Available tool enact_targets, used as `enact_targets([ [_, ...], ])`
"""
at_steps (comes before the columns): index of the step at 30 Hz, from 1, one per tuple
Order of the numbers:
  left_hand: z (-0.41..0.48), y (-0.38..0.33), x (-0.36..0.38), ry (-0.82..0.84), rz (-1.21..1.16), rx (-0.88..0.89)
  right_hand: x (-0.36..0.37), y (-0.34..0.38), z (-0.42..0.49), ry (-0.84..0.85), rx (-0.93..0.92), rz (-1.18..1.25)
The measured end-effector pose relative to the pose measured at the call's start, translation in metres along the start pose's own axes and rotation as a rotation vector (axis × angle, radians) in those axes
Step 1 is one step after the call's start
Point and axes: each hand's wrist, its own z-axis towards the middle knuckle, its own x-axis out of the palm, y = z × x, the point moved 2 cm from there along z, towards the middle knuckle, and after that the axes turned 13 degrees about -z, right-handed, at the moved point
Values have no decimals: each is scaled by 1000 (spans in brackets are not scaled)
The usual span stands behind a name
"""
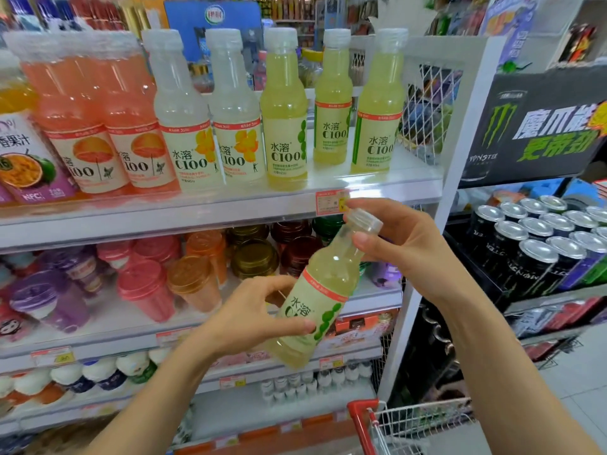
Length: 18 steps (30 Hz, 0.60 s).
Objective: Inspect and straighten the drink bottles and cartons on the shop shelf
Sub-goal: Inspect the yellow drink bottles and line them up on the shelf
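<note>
Holding tilted bottle (pixel 315 297): L hand (pixel 249 318) low, R hand (pixel 399 239) at neck.

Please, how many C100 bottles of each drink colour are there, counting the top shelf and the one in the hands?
Pink-orange bottles: 2
Pale, nearly clear bottles: 2
Yellow-green bottles on the top shelf: 3
Held bottle, yellow-green, gripped by the left hand and the right hand: 1
Total: 8
</note>
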Motion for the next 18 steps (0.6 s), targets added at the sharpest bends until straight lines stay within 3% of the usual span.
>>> enact_targets([
  [6, 15, -33, -10, -362, 106, 177, -12, 31, 39, -92, -47, -104],
  [12, 43, -78, -31, -493, 253, 303, -34, 81, 80, -219, -212, -194],
  [18, 66, -137, -79, -745, 605, 686, -54, 136, 117, -372, -434, -433],
])
